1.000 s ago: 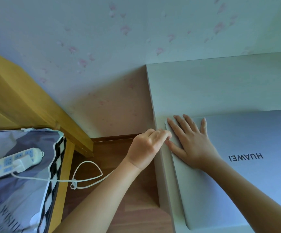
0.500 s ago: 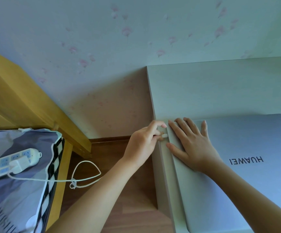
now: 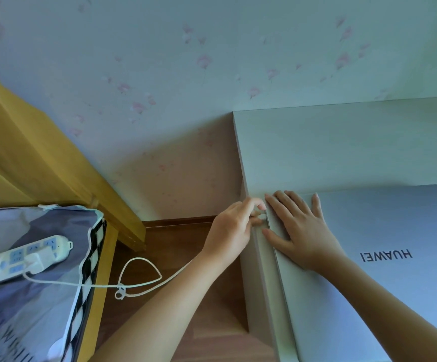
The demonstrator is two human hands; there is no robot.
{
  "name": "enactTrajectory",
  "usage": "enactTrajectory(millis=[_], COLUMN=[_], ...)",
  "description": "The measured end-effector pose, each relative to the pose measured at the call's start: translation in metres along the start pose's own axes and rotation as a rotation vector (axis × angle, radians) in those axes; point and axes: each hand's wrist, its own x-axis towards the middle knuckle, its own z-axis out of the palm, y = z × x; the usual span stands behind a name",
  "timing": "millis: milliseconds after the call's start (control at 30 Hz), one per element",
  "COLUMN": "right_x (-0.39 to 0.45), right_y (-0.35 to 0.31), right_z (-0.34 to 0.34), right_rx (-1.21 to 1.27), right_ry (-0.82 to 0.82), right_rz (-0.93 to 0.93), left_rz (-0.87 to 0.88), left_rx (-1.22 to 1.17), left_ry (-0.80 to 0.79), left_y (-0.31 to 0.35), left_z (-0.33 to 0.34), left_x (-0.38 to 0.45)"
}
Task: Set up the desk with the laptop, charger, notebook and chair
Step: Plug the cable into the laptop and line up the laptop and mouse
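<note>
A closed silver laptop (image 3: 384, 246) lies on the white desk (image 3: 342, 145), its left edge near the desk's left side. My right hand (image 3: 299, 228) rests flat on the lid's near-left corner, fingers spread. My left hand (image 3: 234, 228) pinches the charger's small white plug (image 3: 262, 216) against the laptop's left edge. The white charger cable (image 3: 139, 283) runs in a loop from under my left arm to a white adapter (image 3: 38, 258) plugged into a power strip (image 3: 29, 257) on the bed. No notebook or chair is in view.
A bed with grey patterned bedding (image 3: 29, 296) and a yellow wooden frame (image 3: 55, 158) stands at the left. A strip of wooden floor (image 3: 175, 246) separates it from the desk. A flowered wall (image 3: 212, 61) is behind.
My left hand's fingers have shifted at the laptop's left edge, and the white plug now shows between them. My right hand has stayed flat on the lid.
</note>
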Motion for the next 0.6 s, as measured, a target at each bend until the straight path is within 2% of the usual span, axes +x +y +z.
enactTrajectory(millis=[233,600], right_x=[0.003,0.005], right_y=[0.004,0.006], right_z=[-0.002,0.000], right_rx=[0.081,0.027], right_ry=[0.070,0.049], right_rz=[0.017,0.023], left_rz=[-0.135,-0.136], left_rx=[-0.094,-0.098], left_ry=[0.138,0.126], left_y=[-0.015,-0.013], left_z=[-0.001,0.006], left_x=[-0.007,0.002])
